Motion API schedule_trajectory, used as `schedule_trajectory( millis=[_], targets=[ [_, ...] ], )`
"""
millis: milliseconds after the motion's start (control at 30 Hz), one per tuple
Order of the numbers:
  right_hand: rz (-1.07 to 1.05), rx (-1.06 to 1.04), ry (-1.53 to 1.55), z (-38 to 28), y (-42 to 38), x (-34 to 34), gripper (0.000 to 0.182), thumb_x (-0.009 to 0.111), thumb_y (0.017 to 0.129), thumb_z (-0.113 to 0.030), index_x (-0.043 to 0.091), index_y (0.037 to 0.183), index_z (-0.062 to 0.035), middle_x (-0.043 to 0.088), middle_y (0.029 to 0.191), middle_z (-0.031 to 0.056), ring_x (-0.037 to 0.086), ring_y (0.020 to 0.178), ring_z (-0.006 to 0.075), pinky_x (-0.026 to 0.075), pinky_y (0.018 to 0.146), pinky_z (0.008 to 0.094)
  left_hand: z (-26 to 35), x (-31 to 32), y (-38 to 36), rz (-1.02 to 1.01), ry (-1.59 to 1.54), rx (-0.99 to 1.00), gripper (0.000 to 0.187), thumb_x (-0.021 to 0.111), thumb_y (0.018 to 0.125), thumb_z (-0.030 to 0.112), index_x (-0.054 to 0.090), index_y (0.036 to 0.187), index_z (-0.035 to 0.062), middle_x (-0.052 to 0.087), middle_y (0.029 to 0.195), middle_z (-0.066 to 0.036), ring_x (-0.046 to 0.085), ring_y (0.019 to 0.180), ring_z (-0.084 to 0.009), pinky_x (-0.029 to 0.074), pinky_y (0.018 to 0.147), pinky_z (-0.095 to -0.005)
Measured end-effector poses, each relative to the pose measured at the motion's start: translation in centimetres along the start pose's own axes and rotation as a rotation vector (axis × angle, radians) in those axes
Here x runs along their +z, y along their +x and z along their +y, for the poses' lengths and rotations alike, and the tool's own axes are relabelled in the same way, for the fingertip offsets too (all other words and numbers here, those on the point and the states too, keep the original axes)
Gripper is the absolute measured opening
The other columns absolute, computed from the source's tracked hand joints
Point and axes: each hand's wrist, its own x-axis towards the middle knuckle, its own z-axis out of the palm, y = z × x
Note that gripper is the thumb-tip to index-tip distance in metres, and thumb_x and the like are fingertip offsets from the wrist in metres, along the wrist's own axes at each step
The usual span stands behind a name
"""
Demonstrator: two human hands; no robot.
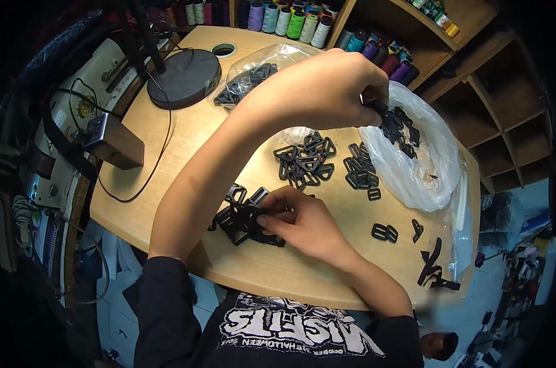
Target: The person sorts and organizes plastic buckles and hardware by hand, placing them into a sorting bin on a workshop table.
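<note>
My left hand (351, 92) reaches across to the far right, over an opened white plastic bag (437, 178). Its thumb and fingers are closed on a small black plastic buckle, partly hidden by the fingers. More black buckles (407, 135) lie inside the bag right below. Nearer to me, my right hand (305, 224) is closed at the edge of a pile of black plastic buckles (238, 221), gripping one of them; the fingers cover much of it. Beyond the right hand are a heap of black triangular rings (302, 159) and a smaller cluster of black slide adjusters (361, 168).
Two slide adjusters (384, 232) and black strap pieces (434, 267) lie at the right. A clear bag of black parts (253, 80), a round black stand base (184, 76) and a metal box (113, 142) sit further back. Thread spools (284, 21) line the shelf; a sewing machine (100, 73) stands left.
</note>
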Motion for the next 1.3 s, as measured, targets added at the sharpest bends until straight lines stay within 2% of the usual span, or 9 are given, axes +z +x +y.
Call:
schedule_trajectory(
  millis=[233,333,400,467,600,800,1067,1167,1300],
  targets=[
    [0.33,-0.183,-0.301,-1.5,-0.6,-2.6,0.023,0.067,0.087,-0.015,0.061,0.101,0.0019,0.071,0.088,0.0158,0.071,0.072,0.0245,0.057,0.068,0.0343,0.7,0.0,0.2,-0.03,-0.193,-0.064,0.023,0.071,0.083,0.007,0.065,0.104,0.0009,0.068,0.079,-0.008,0.067,0.069,-0.0158,0.054,0.062,-0.0281],
    [0.539,-0.145,-0.266,-1.6,-0.8,-8.1,0.018,0.068,0.086,-0.013,0.065,0.097,0.0008,0.071,0.085,0.0145,0.071,0.072,0.022,0.055,0.064,0.0321,0.6,0.6,0.6,-0.077,-0.383,-0.188,0.024,0.067,0.087,0.002,0.062,0.111,-0.0004,0.068,0.08,-0.006,0.067,0.071,-0.0101,0.054,0.06,-0.0253],
    [0.744,-0.301,-0.402,0.5,-0.1,-14.0,0.017,0.069,0.084,-0.012,0.066,0.096,0.0001,0.071,0.083,0.0131,0.071,0.075,0.0204,0.055,0.066,0.0325,0.2,1.2,0.7,-0.1,-0.419,-0.214,0.025,0.065,0.089,0.0,0.061,0.114,-0.002,0.067,0.087,-0.006,0.067,0.075,-0.011,0.056,0.066,-0.0257],
    [0.89,-0.264,-0.517,2.4,0.7,-20.8,0.017,0.07,0.083,-0.012,0.068,0.094,-0.0003,0.071,0.084,0.0129,0.07,0.079,0.0213,0.055,0.071,0.0337,0.3,1.5,0.8,-0.108,-0.448,-0.268,0.026,0.063,0.089,-0.002,0.06,0.115,-0.0031,0.065,0.09,-0.007,0.066,0.077,-0.0114,0.055,0.069,-0.0261],
    [0.933,-0.124,-0.686,3.3,1.5,-26.6,0.023,0.072,0.081,-0.015,0.07,0.098,-0.0001,0.072,0.089,0.0147,0.07,0.085,0.0249,0.054,0.078,0.0357,0.5,1.4,0.8,-0.158,-0.41,-0.236,0.025,0.062,0.09,-0.003,0.06,0.115,-0.004,0.065,0.092,-0.008,0.065,0.078,-0.0114,0.055,0.072,-0.0265],
    [0.778,-0.028,-1.072,5.0,2.9,-27.2,0.038,0.077,0.076,-0.019,0.069,0.108,0.0004,0.071,0.1,0.0173,0.07,0.087,0.0252,0.053,0.081,0.035,1.4,0.8,0.7,-0.096,-0.508,-0.304,0.022,0.061,0.089,-0.006,0.06,0.111,-0.0052,0.063,0.091,-0.005,0.063,0.076,-0.0101,0.053,0.071,-0.0245],
    [0.887,-0.084,-0.611,2.8,0.6,-25.9,0.036,0.076,0.076,-0.012,0.068,0.109,0.0002,0.07,0.101,0.0155,0.07,0.083,0.023,0.054,0.077,0.0329,1.3,0.7,0.9,-0.09,-0.477,-0.322,0.021,0.061,0.09,-0.005,0.06,0.111,-0.005,0.062,0.089,-0.004,0.063,0.075,-0.01,0.053,0.07,-0.0247],
    [0.603,-0.247,-0.232,1.3,-0.4,-23.6,0.045,0.077,0.077,-0.009,0.062,0.119,-0.0002,0.069,0.1,0.0095,0.065,0.076,0.0116,0.053,0.071,0.0252,0.9,0.7,0.9,-0.074,-0.484,-0.293,0.021,0.061,0.09,-0.005,0.061,0.111,-0.0052,0.063,0.09,-0.005,0.063,0.075,-0.0099,0.053,0.07,-0.0245],
    [0.285,-0.265,-0.327,-2.0,-1.1,-17.1,0.048,0.076,0.077,-0.007,0.061,0.122,-0.0024,0.065,0.102,0.0054,0.063,0.08,0.0083,0.051,0.072,0.0232,0.1,0.9,0.9,-0.075,-0.423,-0.234,0.02,0.061,0.091,-0.003,0.061,0.111,-0.0049,0.065,0.087,-0.005,0.063,0.074,-0.0089,0.053,0.069,-0.0243]
  ],
)
